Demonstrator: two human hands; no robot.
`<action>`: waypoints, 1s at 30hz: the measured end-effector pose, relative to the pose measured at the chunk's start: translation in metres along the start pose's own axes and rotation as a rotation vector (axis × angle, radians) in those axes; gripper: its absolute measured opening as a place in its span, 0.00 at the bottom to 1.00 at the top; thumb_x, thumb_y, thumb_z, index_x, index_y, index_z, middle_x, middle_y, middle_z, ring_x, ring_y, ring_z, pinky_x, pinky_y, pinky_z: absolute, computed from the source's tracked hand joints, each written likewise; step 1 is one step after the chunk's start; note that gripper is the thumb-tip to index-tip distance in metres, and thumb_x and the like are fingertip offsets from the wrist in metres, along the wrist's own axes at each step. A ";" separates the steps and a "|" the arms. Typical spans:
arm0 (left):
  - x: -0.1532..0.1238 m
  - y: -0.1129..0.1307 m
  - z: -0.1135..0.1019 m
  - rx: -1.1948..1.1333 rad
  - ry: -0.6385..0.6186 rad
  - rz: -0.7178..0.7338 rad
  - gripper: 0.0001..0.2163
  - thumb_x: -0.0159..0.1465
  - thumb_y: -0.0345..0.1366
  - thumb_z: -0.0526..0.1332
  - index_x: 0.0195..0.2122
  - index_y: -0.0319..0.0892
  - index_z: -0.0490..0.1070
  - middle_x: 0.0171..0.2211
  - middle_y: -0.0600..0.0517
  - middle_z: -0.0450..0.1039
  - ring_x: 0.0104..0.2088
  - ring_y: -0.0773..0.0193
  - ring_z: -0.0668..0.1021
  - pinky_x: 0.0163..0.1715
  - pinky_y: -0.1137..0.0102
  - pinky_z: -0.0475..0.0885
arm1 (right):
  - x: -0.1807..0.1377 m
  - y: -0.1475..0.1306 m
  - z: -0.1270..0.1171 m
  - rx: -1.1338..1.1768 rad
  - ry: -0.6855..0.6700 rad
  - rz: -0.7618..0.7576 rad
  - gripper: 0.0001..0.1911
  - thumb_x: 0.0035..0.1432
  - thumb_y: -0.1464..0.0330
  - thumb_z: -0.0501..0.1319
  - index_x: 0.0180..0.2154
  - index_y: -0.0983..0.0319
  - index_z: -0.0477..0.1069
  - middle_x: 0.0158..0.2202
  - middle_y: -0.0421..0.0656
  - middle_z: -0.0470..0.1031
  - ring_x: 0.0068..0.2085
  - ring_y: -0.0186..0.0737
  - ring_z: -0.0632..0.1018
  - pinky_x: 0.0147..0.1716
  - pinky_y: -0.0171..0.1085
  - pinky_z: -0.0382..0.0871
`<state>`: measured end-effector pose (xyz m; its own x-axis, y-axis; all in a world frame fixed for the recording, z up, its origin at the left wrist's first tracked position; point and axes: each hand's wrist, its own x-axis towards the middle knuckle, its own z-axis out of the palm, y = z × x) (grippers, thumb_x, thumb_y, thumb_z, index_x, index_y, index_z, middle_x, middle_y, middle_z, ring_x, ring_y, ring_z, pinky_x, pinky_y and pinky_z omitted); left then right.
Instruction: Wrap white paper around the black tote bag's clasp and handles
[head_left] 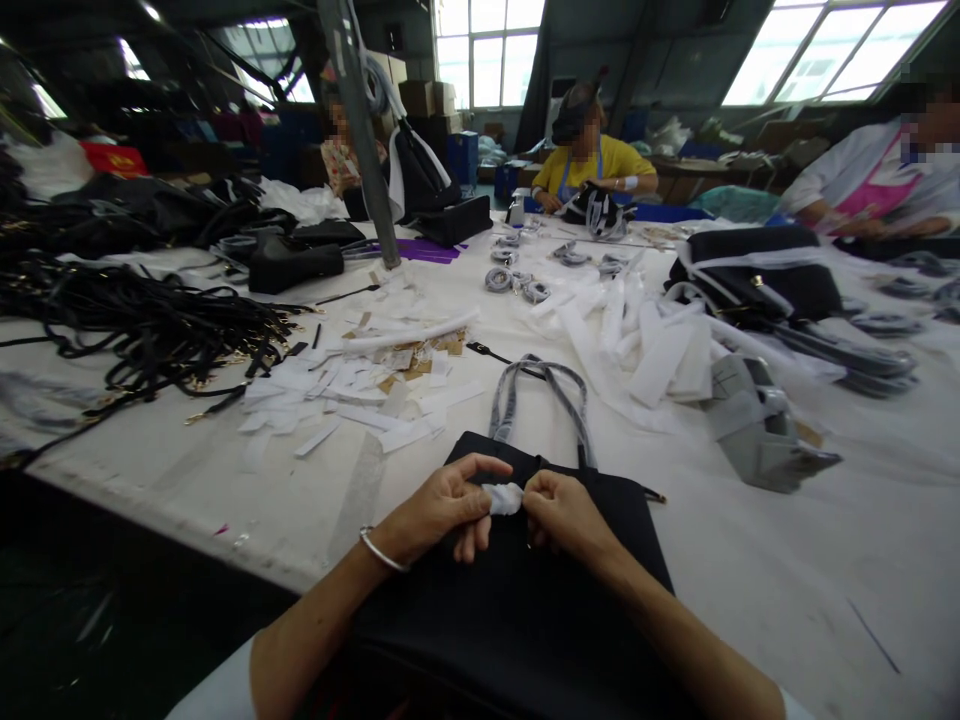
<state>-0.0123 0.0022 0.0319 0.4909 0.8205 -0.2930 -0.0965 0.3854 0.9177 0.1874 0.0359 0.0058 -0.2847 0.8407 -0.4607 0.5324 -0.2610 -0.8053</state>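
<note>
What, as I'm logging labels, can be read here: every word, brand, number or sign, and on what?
No text can be read with certainty.
Red item: yellow marks, too blurred to read.
Grey dispenser: dark lines on its side, too unclear to read.
Pole: pale marks, too small to read.
Black bag and white piece: no lettering visible.

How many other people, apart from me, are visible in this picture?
3 clearly: one person partly behind the pole, left of centre; one in a yellow top, right of centre; one in a pink apron, far right. The dim background may hide more.
</note>
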 end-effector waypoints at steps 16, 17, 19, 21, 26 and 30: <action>0.080 0.113 0.052 0.535 0.249 0.421 0.15 0.59 0.47 0.62 0.32 0.41 0.62 0.16 0.59 0.65 0.15 0.71 0.69 0.17 0.77 0.59 | -0.028 -0.080 -0.071 -0.155 0.517 -0.604 0.07 0.51 0.64 0.66 0.33 0.59 0.76 0.28 0.40 0.76 0.28 0.37 0.75 0.29 0.35 0.68; 0.084 0.113 0.054 0.566 0.246 0.441 0.14 0.59 0.47 0.62 0.32 0.41 0.63 0.16 0.59 0.66 0.17 0.70 0.70 0.18 0.77 0.60 | -0.025 -0.077 -0.072 -0.112 0.533 -0.590 0.06 0.52 0.64 0.65 0.33 0.60 0.76 0.28 0.41 0.77 0.29 0.38 0.75 0.30 0.35 0.69; 0.088 0.113 0.052 0.582 0.217 0.458 0.13 0.61 0.46 0.60 0.34 0.41 0.64 0.17 0.59 0.66 0.17 0.70 0.70 0.18 0.77 0.60 | -0.020 -0.069 -0.076 -0.017 0.561 -0.540 0.07 0.52 0.63 0.65 0.31 0.61 0.76 0.27 0.41 0.77 0.29 0.38 0.75 0.30 0.35 0.70; 0.090 0.109 0.046 0.534 0.197 0.445 0.11 0.64 0.45 0.56 0.35 0.41 0.64 0.17 0.59 0.66 0.15 0.71 0.69 0.17 0.77 0.60 | -0.016 -0.061 -0.082 0.127 0.565 -0.470 0.10 0.51 0.62 0.66 0.29 0.62 0.74 0.24 0.40 0.76 0.27 0.37 0.75 0.27 0.35 0.70; 0.089 0.075 0.032 0.506 0.139 0.319 0.06 0.60 0.37 0.58 0.31 0.40 0.67 0.23 0.54 0.70 0.22 0.68 0.74 0.21 0.76 0.66 | -0.002 -0.041 -0.093 0.609 0.520 -0.304 0.16 0.43 0.59 0.71 0.28 0.63 0.71 0.23 0.40 0.75 0.24 0.36 0.76 0.21 0.31 0.70; 0.090 0.051 0.033 0.705 0.211 0.423 0.04 0.58 0.32 0.58 0.31 0.40 0.72 0.25 0.54 0.72 0.26 0.67 0.73 0.27 0.74 0.65 | 0.004 -0.032 -0.092 0.905 0.480 -0.213 0.16 0.40 0.64 0.73 0.27 0.61 0.68 0.23 0.38 0.75 0.24 0.35 0.77 0.21 0.31 0.72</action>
<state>0.0560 0.0815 0.0610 0.3562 0.9249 0.1333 0.3606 -0.2677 0.8935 0.2425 0.0912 0.0643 0.1491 0.9595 -0.2390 -0.3434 -0.1764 -0.9225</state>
